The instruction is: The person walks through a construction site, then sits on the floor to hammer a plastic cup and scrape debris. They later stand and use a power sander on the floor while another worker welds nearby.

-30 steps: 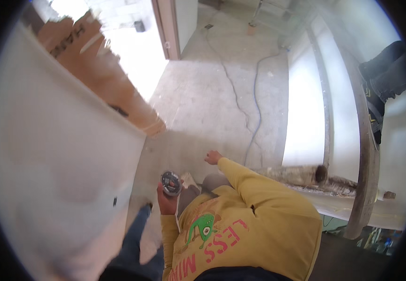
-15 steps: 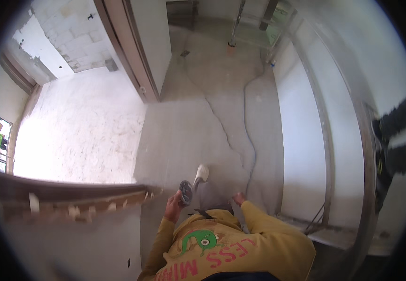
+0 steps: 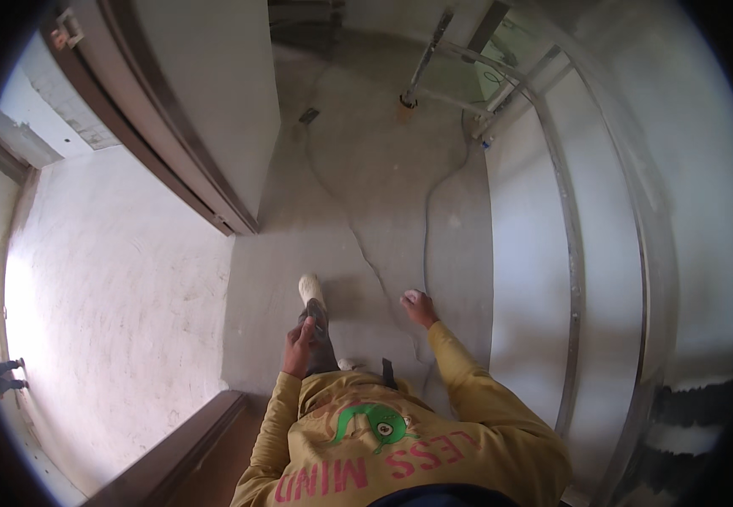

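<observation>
My left hand [image 3: 297,348] is at waist height in front of my left leg, fingers closed and thumb uppermost. The dark round disc with a pale rim seen in it earlier hardly shows now, its face turned from view. Out ahead of my body, my right hand [image 3: 419,309] is closed in a loose curl above the floor. Whether anything sits inside those fingers is hidden. Below my left hand, my left foot in a pale shoe [image 3: 310,289] is forward on the grey floor [image 3: 366,203].
Two thin cables [image 3: 426,228] trail along the floor. Ahead at right stand a metal frame [image 3: 501,76] and a speckled pole [image 3: 425,63]. A brown door frame [image 3: 172,118] rises at left, another wooden edge [image 3: 172,448] lower left. White wall panels [image 3: 531,253] line the right. Someone's legs [image 3: 7,376] show far left.
I have moved forward: the door frame and cables sit lower in view. My right hand has risen forward, and my left has turned, taking the disc's face out of sight. My left foot swung forward.
</observation>
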Demonstrator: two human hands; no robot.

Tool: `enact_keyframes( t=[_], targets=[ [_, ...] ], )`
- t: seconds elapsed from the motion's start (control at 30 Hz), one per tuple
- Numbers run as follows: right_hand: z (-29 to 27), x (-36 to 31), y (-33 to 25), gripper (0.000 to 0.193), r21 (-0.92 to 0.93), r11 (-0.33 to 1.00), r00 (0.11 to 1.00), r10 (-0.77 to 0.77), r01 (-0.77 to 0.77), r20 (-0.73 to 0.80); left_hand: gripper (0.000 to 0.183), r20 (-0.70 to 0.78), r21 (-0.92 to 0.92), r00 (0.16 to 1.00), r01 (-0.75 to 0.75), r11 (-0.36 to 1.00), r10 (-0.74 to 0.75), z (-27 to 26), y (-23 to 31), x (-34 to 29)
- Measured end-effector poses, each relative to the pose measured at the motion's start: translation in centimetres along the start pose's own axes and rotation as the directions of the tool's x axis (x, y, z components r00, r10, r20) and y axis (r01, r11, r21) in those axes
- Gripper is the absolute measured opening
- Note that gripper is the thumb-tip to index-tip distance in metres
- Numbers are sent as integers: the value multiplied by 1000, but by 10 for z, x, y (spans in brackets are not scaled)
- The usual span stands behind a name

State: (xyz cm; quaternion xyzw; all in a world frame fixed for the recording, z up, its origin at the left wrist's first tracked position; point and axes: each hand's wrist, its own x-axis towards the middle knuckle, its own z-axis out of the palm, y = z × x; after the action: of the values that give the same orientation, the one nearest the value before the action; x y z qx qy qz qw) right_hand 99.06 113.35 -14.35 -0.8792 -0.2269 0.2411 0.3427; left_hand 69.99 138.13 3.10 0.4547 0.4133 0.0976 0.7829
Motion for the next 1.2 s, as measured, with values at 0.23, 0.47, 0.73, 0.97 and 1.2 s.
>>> enact_keyframes(
  t=[0.23, 0.47, 0.73, 0.97, 1.2],
  targets=[
    [-17, 105, 7, 46, -283, 913, 936, 334, -293, 108, 50, 94, 531, 985, -173, 830, 145, 10, 108, 232],
    [-36, 164, -15, 51, -230, 787, 779, 609, -572, 147, 33, 243, 133, 970, -66, 989, 32, 61, 270, 451],
    [-51, 439, -16, 53, -271, 847, 802, 524, -457, 287, 35, 123, 416, 967, -256, 873, 225, 126, 359, 671],
    [-155, 894, -102, 58, -529, 842, 893, 312, -103, 324, 32, -63, 336, 993, -69, 939, 95, 196, 480, 843],
    [-209, 1258, -318, 48, -126, 988, 995, -85, 90, 45, 39, -144, 420, 978, -79, 904, 153, 236, 590, 1028]
  ],
)
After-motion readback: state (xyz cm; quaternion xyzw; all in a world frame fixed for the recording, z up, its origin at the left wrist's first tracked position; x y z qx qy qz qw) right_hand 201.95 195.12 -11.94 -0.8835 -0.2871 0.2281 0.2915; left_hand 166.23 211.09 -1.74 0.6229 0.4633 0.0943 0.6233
